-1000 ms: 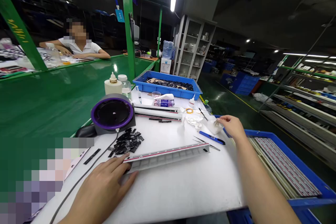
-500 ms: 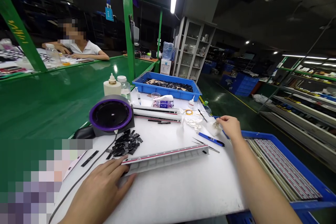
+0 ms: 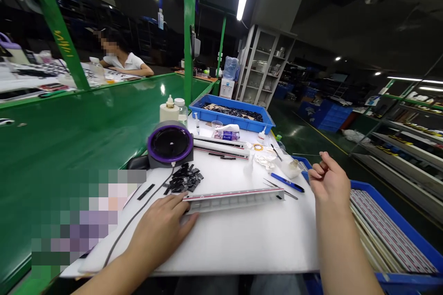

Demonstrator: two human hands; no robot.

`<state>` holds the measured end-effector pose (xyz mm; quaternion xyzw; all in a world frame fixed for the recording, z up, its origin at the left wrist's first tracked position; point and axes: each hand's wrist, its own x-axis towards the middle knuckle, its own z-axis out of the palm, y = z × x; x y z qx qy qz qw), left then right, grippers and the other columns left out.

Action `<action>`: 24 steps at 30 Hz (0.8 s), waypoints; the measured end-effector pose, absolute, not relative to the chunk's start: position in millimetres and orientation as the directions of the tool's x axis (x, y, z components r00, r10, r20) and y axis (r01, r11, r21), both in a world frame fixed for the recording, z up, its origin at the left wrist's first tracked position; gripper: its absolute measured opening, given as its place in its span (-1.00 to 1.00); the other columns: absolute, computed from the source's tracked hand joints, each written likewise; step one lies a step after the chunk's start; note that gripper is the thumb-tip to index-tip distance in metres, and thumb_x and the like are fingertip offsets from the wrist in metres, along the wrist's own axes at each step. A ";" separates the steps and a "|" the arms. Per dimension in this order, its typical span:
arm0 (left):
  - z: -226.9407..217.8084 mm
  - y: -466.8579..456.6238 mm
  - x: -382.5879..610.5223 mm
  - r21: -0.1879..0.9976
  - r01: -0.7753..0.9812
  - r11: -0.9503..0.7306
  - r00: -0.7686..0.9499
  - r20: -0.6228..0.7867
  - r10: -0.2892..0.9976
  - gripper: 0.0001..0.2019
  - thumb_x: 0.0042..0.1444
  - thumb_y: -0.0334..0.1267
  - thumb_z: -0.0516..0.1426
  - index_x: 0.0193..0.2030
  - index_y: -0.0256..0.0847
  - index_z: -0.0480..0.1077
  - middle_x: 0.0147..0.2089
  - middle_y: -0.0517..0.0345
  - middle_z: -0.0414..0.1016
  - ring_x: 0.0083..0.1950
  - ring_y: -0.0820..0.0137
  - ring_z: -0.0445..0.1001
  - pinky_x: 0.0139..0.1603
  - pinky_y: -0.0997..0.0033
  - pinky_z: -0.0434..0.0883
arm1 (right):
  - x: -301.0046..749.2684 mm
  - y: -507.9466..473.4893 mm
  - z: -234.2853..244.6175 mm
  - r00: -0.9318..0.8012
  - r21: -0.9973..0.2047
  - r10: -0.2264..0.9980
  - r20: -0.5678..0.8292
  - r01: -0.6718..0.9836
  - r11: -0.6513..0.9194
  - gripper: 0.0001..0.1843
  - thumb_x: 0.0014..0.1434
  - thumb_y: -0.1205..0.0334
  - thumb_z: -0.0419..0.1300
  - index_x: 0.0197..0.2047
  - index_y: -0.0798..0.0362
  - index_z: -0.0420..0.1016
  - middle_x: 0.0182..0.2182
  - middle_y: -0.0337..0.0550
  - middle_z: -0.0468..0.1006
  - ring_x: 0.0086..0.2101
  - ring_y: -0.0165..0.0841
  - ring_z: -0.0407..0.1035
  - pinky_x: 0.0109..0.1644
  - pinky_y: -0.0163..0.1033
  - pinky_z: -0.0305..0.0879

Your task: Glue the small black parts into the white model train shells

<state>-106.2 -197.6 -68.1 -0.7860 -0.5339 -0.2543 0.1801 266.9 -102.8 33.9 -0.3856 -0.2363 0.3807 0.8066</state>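
Observation:
My left hand point(image 3: 162, 228) lies flat with fingers stretched on the left end of a long white strip with a red line point(image 3: 238, 198), which rests on the white table point(image 3: 242, 244). My right hand point(image 3: 328, 180) is raised above the table's right edge, fingers curled in a pinch. A thin wire-like piece point(image 3: 304, 155) sticks out leftward from its fingertips. A small clear container point(image 3: 291, 168), a blue pen-like tool point(image 3: 287, 183) and tweezers point(image 3: 275, 185) lie just left of that hand.
A pile of small black parts point(image 3: 183, 179) sits before a round purple-rimmed device point(image 3: 170, 144). Behind are bottles point(image 3: 169, 110), another white strip point(image 3: 221, 146) and a blue tray point(image 3: 231, 113). A blue bin of strips point(image 3: 391, 235) stands right. A co-worker point(image 3: 121, 59) sits beyond the green conveyor point(image 3: 69, 129).
My right hand has lifted off the small clear container and drawn back toward me, now pinched. The left hand stays on the strip. The view has shifted.

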 end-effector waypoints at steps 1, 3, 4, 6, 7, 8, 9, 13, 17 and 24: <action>-67.4 -198.6 -105.3 0.004 0.933 -0.360 0.290 0.584 0.758 -0.75 0.14 -0.08 0.11 -0.37 -0.19 0.50 -0.13 -0.04 0.61 -0.09 0.13 0.54 -0.05 0.07 0.48 | 254.0 -110.6 35.2 0.549 -0.776 0.834 0.061 -0.499 0.386 -0.72 -0.11 0.34 0.37 -0.38 0.11 0.33 -0.62 -0.49 0.01 -0.67 -0.62 -0.12 -0.72 -0.53 -0.15; -66.1 -200.4 -103.4 0.036 0.937 -0.347 0.268 0.562 0.782 -0.76 0.14 -0.09 0.11 -0.37 -0.19 0.49 -0.11 -0.04 0.61 -0.08 0.12 0.54 -0.04 0.06 0.48 | 223.9 -126.8 33.4 0.459 -0.751 0.888 0.038 -0.573 0.329 -0.71 -0.12 0.34 0.40 -0.40 0.11 0.34 -0.63 -0.50 -0.05 -0.68 -0.63 -0.16 -0.73 -0.54 -0.16; -65.5 -201.0 -102.6 0.054 0.939 -0.341 0.257 0.550 0.795 -0.76 0.14 -0.10 0.12 -0.37 -0.19 0.49 -0.10 -0.04 0.60 -0.07 0.13 0.54 -0.04 0.06 0.48 | 206.8 -135.3 30.1 0.420 -0.749 0.907 0.034 -0.591 0.301 -0.69 -0.13 0.33 0.42 -0.42 0.12 0.33 -0.63 -0.50 -0.06 -0.68 -0.63 -0.17 -0.73 -0.54 -0.16; -64.6 -202.0 -101.1 0.090 0.939 -0.333 0.240 0.522 0.818 -0.78 0.13 -0.11 0.12 -0.37 -0.19 0.49 -0.09 -0.02 0.60 -0.07 0.13 0.53 -0.03 0.07 0.47 | 170.3 -153.4 19.3 0.351 -0.763 0.936 0.029 -0.598 0.247 -0.67 -0.14 0.29 0.45 -0.43 0.12 0.34 -0.62 -0.49 -0.01 -0.67 -0.63 -0.17 -0.72 -0.53 -0.16; -64.3 -202.3 -100.6 0.107 0.938 -0.329 0.232 0.510 0.828 -0.78 0.13 -0.11 0.13 -0.37 -0.19 0.49 -0.09 -0.02 0.60 -0.06 0.13 0.53 -0.02 0.07 0.47 | 152.1 -162.6 11.9 0.326 -0.773 0.945 0.029 -0.592 0.227 -0.66 -0.14 0.27 0.46 -0.44 0.13 0.34 -0.61 -0.47 0.05 -0.66 -0.63 -0.16 -0.71 -0.52 -0.16; -64.0 -202.6 -100.2 0.120 0.938 -0.325 0.226 0.500 0.836 -0.79 0.12 -0.11 0.13 -0.37 -0.19 0.49 -0.08 -0.02 0.60 -0.05 0.13 0.53 -0.01 0.07 0.47 | 134.7 -171.5 3.7 0.308 -0.786 0.951 0.030 -0.581 0.213 -0.65 -0.13 0.25 0.47 -0.45 0.13 0.35 -0.60 -0.45 0.10 -0.66 -0.63 -0.13 -0.70 -0.51 -0.16; -63.7 -203.0 -99.9 0.130 0.938 -0.322 0.220 0.494 0.841 -0.79 0.12 -0.11 0.14 -0.37 -0.19 0.49 -0.08 -0.03 0.59 -0.04 0.13 0.52 0.00 0.06 0.46 | 118.8 -179.7 -5.2 0.294 -0.802 0.955 0.031 -0.563 0.199 -0.65 -0.10 0.22 0.47 -0.46 0.13 0.35 -0.59 -0.43 0.13 -0.65 -0.62 -0.12 -0.68 -0.50 -0.15; -62.1 -203.9 -99.1 0.144 0.936 -0.322 0.213 0.495 0.842 -0.79 0.12 -0.13 0.13 -0.36 -0.21 0.50 -0.08 -0.06 0.59 -0.05 0.13 0.52 0.00 0.04 0.46 | 75.1 -200.2 -39.4 0.215 -0.890 0.976 0.034 -0.438 0.128 -0.68 0.05 0.07 0.40 -0.40 0.12 0.43 -0.60 -0.39 0.16 -0.62 -0.57 -0.09 -0.61 -0.43 -0.12; -60.7 -203.5 -98.8 0.145 0.929 -0.341 0.226 0.507 0.832 -0.81 0.11 -0.15 0.14 -0.36 -0.20 0.49 -0.11 -0.05 0.59 -0.07 0.14 0.53 -0.03 0.05 0.46 | 58.5 -204.2 -56.2 0.156 -0.957 0.985 0.071 -0.269 0.111 -0.63 0.09 -0.03 0.35 -0.41 0.13 0.44 -0.59 -0.35 0.15 -0.57 -0.51 -0.06 -0.56 -0.37 -0.11; -63.1 -203.7 -99.9 0.167 0.924 -0.343 0.214 0.516 0.829 -0.85 0.08 -0.18 0.17 -0.37 -0.20 0.48 -0.11 -0.03 0.60 -0.08 0.13 0.53 -0.05 0.06 0.47 | 47.4 -207.0 -60.3 0.138 -0.983 0.975 0.173 -0.041 0.180 -0.65 0.12 -0.04 0.29 -0.35 0.12 0.54 -0.58 -0.29 0.26 -0.53 -0.43 0.07 -0.48 -0.34 0.06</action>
